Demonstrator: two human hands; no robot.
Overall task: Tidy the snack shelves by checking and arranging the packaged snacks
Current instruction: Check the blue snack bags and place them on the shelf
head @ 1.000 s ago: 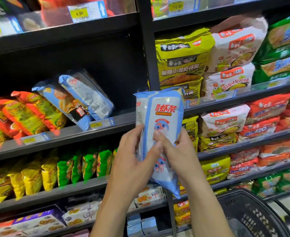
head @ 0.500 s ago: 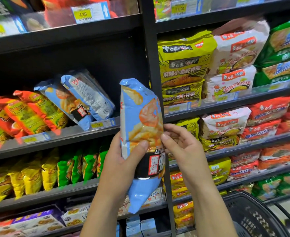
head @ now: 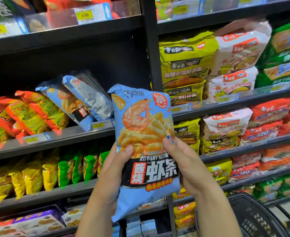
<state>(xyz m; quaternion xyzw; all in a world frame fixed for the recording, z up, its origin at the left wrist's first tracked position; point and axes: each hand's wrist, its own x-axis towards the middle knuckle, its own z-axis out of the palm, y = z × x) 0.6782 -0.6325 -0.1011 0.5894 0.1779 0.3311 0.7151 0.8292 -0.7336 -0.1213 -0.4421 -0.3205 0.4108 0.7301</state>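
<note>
Blue shrimp-stick bag is held upright before the shelves, front to the camera, gripped at its lower half by both hands. The left hand curls round its left edge, thumb on the front, and the right hand does likewise on the right edge. Behind, two matching blue bags lean on the middle shelf beside orange packets. A dark basket sits lower right.

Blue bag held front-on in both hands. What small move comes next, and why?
Probably lift the blue bag up-left onto the shelf beside the two matching bags, front out. The left hand and right hand grip its lower half with the printed front showing, so checking looks done, and there seems to be room right of that pair.
</note>
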